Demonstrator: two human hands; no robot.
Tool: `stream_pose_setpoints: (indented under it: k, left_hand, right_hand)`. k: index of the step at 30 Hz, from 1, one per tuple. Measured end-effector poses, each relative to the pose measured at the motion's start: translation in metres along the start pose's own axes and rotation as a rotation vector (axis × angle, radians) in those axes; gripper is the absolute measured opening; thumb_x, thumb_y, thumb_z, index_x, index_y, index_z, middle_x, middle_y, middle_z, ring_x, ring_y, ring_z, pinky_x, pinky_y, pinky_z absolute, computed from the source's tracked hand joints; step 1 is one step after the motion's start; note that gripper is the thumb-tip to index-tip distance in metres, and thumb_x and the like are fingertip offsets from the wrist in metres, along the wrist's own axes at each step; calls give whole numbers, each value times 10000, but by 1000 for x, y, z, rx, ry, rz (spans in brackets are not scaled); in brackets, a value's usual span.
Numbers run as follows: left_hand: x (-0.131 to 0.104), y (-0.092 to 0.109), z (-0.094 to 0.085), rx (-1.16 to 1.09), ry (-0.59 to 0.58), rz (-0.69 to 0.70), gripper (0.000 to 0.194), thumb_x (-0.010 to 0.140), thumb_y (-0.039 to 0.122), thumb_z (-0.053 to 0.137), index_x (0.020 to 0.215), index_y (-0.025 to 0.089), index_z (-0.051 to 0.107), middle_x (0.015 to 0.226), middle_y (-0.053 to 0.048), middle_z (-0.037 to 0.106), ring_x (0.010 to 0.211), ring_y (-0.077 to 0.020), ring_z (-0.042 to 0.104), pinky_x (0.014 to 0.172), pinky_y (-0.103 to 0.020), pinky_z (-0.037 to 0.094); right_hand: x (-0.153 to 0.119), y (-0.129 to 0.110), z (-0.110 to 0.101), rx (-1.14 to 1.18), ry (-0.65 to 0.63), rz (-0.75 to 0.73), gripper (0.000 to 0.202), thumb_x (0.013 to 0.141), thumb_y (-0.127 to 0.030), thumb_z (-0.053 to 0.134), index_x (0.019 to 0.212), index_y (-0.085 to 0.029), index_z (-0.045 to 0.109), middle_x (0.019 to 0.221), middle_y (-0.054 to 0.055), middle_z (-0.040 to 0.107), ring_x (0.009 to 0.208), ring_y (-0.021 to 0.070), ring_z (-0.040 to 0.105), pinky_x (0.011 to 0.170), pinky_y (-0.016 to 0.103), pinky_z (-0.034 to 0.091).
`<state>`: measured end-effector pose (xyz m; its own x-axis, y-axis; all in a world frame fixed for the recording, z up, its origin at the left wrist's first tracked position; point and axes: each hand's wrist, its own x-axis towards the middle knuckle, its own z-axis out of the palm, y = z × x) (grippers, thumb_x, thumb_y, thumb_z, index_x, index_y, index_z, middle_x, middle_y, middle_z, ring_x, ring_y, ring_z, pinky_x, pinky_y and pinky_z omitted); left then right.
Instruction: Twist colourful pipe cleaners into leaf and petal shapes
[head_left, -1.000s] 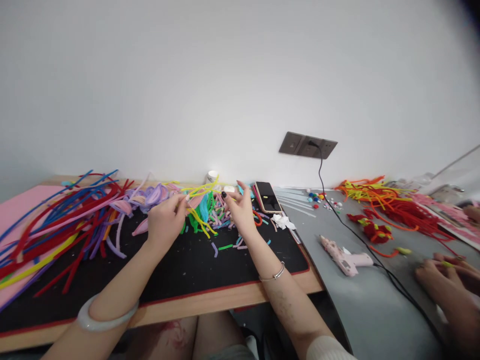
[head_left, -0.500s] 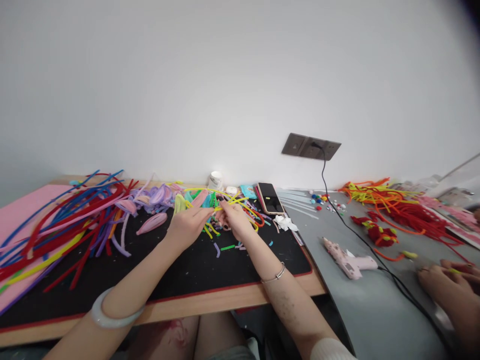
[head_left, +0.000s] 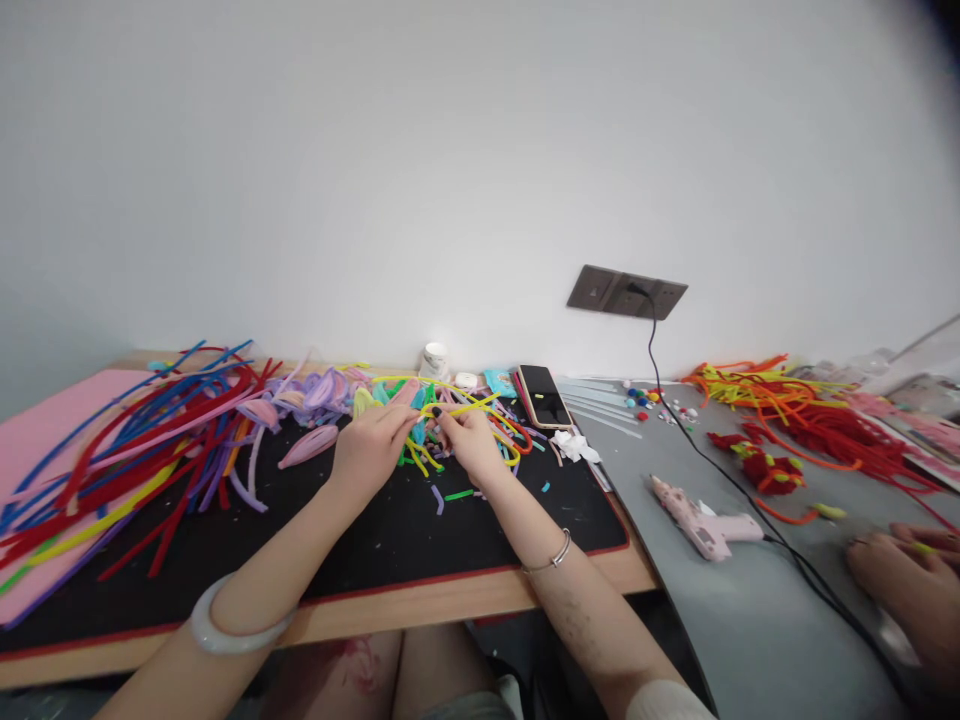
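A yellow pipe cleaner runs between my two hands above the black mat. My left hand pinches its left part, fingertips pressed together. Close beside it, my right hand grips the same pipe cleaner between thumb and fingers, and one end sticks out to the right. Behind and below my hands lie green, yellow and red pipe cleaners, partly hidden by the fingers. Short cut bits, such as a green piece and a purple piece, lie on the mat just in front.
Many long pipe cleaners pile up at the left. A paper cup and a phone stand behind. To the right lie a pink glue gun, its cable and a red pipe-cleaner figure. Another person's hands work at the right edge.
My hands have drawn slightly closer, and the yellow pipe cleaner between them now shows a small bend. The whole view has shifted a little.
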<state>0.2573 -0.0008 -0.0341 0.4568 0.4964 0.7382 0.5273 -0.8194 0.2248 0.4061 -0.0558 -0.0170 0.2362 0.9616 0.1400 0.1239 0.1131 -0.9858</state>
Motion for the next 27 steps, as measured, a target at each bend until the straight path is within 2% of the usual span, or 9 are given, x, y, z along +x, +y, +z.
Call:
stream_pose_setpoints:
  k: [6,10,16,20,22,27]
  left_hand:
    - [3,-1,-2,-62,93,32,232,911,263,504,818,174,697,793,-58,676,810,-195,592,779,-317,458]
    - [4,0,-2,-119,74,-31,236,898,268,514,806,168,706,726,-52,641,763,-193,572,745,-313,450]
    - [7,2,-2,-426,-35,-271,226,846,311,542,769,172,702,746,-36,665,748,-179,592,718,-293,452]
    - [7,2,2,-749,-112,-510,268,771,415,614,800,164,705,778,-42,687,755,-189,608,708,-301,479]
    - [7,3,3,-909,-135,-606,324,723,459,662,821,153,709,776,-49,695,765,-198,615,720,-309,489]
    - [6,7,4,-1205,-167,-692,325,684,446,729,807,147,707,806,-56,690,764,-169,604,730,-290,486]
  right_hand:
    - [-1,1,1,-25,23,-67,306,838,-381,510,715,-131,638,425,-50,442,379,86,363,414,222,272]
    - [-1,0,2,-6,35,-114,278,839,-357,514,778,-125,655,450,-50,443,402,88,371,442,227,300]
    - [-2,-1,2,106,9,-82,277,821,-384,551,790,-124,642,445,-60,423,399,80,333,429,228,277]
    - [-2,-2,2,260,-68,-65,267,795,-400,603,771,-135,621,451,-74,381,405,64,281,422,224,260]
    - [-1,-2,2,367,-111,-42,265,768,-401,644,783,-139,610,502,-70,408,412,48,261,410,211,232]
    - [-2,-8,1,540,-186,3,261,727,-366,705,745,-134,586,591,-43,483,407,18,255,397,198,166]
